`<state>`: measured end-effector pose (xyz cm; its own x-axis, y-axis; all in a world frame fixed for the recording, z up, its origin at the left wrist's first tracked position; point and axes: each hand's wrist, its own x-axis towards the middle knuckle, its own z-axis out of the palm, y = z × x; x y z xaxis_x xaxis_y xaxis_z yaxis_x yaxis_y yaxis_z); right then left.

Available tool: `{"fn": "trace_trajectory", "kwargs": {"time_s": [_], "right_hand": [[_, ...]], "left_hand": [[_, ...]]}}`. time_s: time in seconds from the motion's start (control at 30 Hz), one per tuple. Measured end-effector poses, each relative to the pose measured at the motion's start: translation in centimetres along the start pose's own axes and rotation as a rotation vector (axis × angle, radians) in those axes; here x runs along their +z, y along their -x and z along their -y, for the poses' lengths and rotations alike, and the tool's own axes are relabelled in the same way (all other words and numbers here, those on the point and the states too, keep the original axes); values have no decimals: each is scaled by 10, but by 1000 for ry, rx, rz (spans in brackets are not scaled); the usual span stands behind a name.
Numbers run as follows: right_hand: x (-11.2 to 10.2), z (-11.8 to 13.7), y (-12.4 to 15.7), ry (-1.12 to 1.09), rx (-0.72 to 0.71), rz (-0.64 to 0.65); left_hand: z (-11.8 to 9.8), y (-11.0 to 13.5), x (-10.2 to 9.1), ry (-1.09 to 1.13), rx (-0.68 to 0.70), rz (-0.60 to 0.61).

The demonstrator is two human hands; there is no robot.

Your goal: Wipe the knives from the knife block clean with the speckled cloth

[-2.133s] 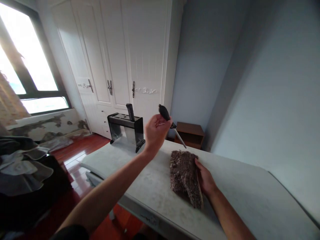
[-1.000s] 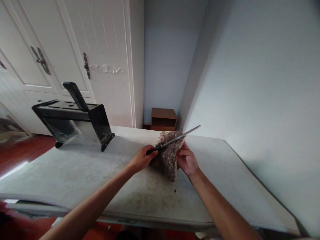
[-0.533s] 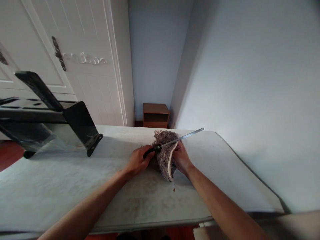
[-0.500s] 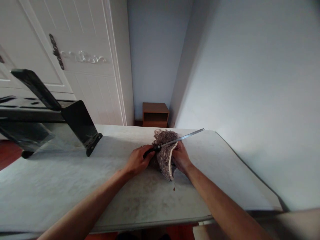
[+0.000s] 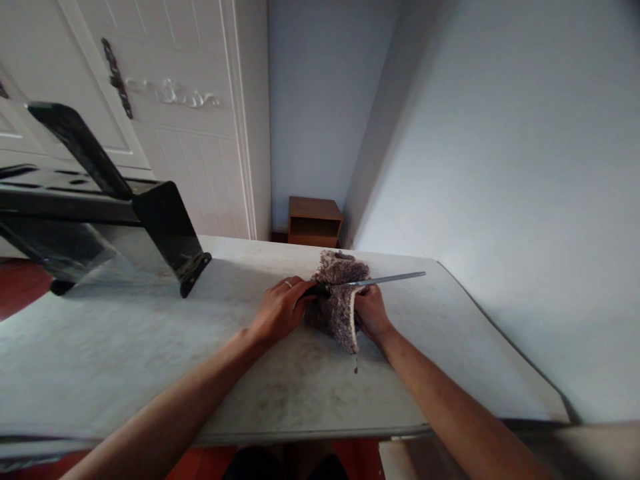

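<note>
My left hand is closed round the black handle of a sharpening steel. Its thin metal rod points to the right, slightly upward in view, lying across a shaggy brown-grey cloth with a pale edge. My right hand grips the cloth from its right side, below the rod; most of its fingers are hidden behind the fabric. A small tag or thread dangles from the cloth's lower corner.
A black knife block with clear sides and a slotted top stands on the left of the pale, stained table. A dark handle sticks up from it. Behind are a white wardrobe and a small brown cabinet; a wall borders the right.
The sharpening steel has turned to lie flatter, its tip lower and further right. Both hands and the cloth sit slightly further right in view, and the camera view has shifted a little.
</note>
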<state>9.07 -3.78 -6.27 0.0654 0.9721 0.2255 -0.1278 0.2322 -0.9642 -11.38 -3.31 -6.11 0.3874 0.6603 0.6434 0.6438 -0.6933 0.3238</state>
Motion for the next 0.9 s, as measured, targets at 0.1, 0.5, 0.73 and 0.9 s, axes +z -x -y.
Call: {"fn": "trace_trajectory", "kwargs": {"time_s": [0.1,0.5,0.73,0.9], "right_hand": [[3,1,2,-37,-3,-23],[12,24,5,-240,257,-69],[13,25,4,-280,276,-61],[15,23,4,-256,172,-37]], "left_hand": [[-1,-1,1,20,5,-67],[-11,-1,5,182,-30,-143],[-12,1,3,268,-103,-147],[-13,-1,0,254,-203,-208]]}}
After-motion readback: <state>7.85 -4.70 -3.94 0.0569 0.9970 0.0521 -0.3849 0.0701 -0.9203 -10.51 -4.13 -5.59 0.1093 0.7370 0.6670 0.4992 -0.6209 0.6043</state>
